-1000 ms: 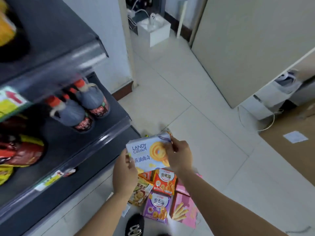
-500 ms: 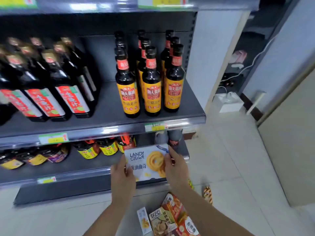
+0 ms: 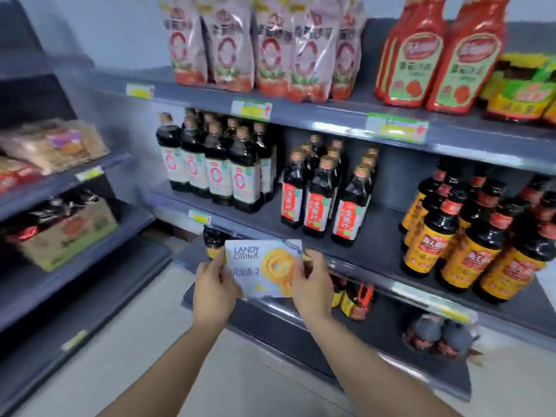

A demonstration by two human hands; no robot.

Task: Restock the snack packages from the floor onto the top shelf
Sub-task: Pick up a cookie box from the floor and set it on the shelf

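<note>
I hold a white-and-blue cookie box (image 3: 262, 266) printed "LANDY Castle" with a yellow cookie picture, flat side facing me, at waist height in front of the shelving. My left hand (image 3: 213, 291) grips its left edge and my right hand (image 3: 313, 288) grips its right edge. The highest shelf in view (image 3: 331, 115) carries red-and-white pouches (image 3: 255, 43) and red sauce pouches (image 3: 436, 52). The snack packages on the floor are out of view.
Dark sauce bottles (image 3: 322, 191) fill the middle shelf, with orange-labelled bottles (image 3: 481, 236) at the right. A second shelving unit (image 3: 60, 206) at the left holds packaged goods and a carton. Pale floor tiles (image 3: 150, 356) lie between the units.
My view has swung up from the floor and the snack pile to the shelves. Both hands have kept hold of the cookie box and carried it up in front of the shelving.
</note>
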